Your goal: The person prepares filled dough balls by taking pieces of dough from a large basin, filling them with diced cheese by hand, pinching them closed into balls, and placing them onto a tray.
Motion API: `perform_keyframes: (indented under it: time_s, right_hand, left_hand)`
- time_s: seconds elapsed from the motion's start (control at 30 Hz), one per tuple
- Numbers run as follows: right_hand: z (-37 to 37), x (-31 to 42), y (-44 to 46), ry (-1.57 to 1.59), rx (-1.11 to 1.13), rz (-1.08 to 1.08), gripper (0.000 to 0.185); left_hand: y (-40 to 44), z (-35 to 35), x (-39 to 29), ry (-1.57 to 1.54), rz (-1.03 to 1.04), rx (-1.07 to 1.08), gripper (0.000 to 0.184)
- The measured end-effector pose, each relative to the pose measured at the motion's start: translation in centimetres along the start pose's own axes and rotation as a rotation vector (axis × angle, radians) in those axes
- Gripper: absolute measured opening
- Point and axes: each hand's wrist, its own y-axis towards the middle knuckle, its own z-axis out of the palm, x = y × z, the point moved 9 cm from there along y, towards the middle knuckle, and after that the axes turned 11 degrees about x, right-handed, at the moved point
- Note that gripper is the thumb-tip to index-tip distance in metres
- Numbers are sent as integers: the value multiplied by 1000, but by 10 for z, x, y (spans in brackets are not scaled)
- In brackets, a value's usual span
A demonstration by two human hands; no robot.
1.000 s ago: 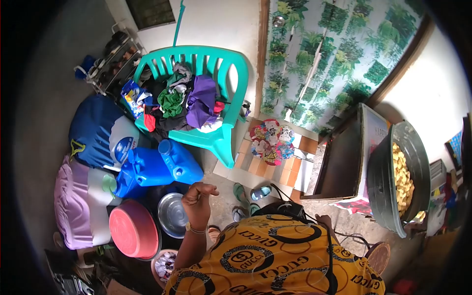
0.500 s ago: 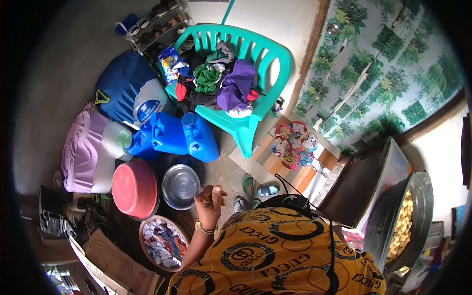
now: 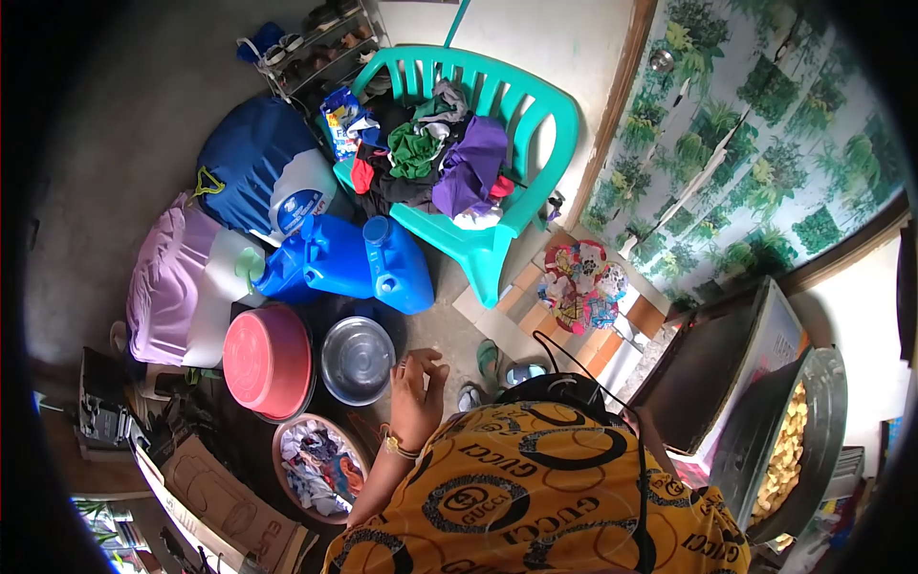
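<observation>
My left hand (image 3: pixel 417 392) is raised in front of my patterned yellow shirt (image 3: pixel 535 478), a bracelet at its wrist. It holds nothing; the fingers are loosely bent and apart. Beneath and beside it on the floor are a silvery metal basin (image 3: pixel 358 361), an upturned-looking pink tub (image 3: pixel 267 361), and a round tub (image 3: pixel 287 493) full of wet-looking clothes (image 3: pixel 325 469). Blue jerrycans (image 3: pixel 402 268) stand behind the basins. On a green plastic chair (image 3: pixel 492 258) lies a heap of clothes (image 3: pixel 416 153) with a detergent packet (image 3: pixel 341 124). My right hand does not show.
Covered containers under blue (image 3: pixel 253 158) and lilac cloth (image 3: pixel 167 277) line the left wall. A colourful round mat (image 3: pixel 580 287) lies by the leaf-patterned door (image 3: pixel 746 143). On the right stand a dark box (image 3: pixel 712 368) and a black basin (image 3: pixel 822 430) with yellowish pieces. Cardboard (image 3: pixel 229 507) leans lower left.
My left hand has shifted slightly right and turned, its fingers now pointing more to the right. The whole view has moved a little; the objects stay in place.
</observation>
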Motion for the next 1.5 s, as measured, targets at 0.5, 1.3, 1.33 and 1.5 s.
perform_keyframes:
  time_s: [0.5, 1.3, 1.33, 1.5]
  right_hand:
    - [34, -19, -36, 698, 178, 173, 31]
    - [4, -35, -75, 358, -173, 134, 36]
    - [12, -37, -72, 441, -108, 151, 35]
    - [35, -42, -70, 667, 75, 253, 34]
  left_hand:
    - [13, 17, -8, 12, 51, 62, 5]
    - [-5, 17, -21, -78, 160, 28, 17]
    - [-6, 18, -16, -95, 135, 46, 18]
    - [-8, 20, -14, -139, 145, 78, 13]
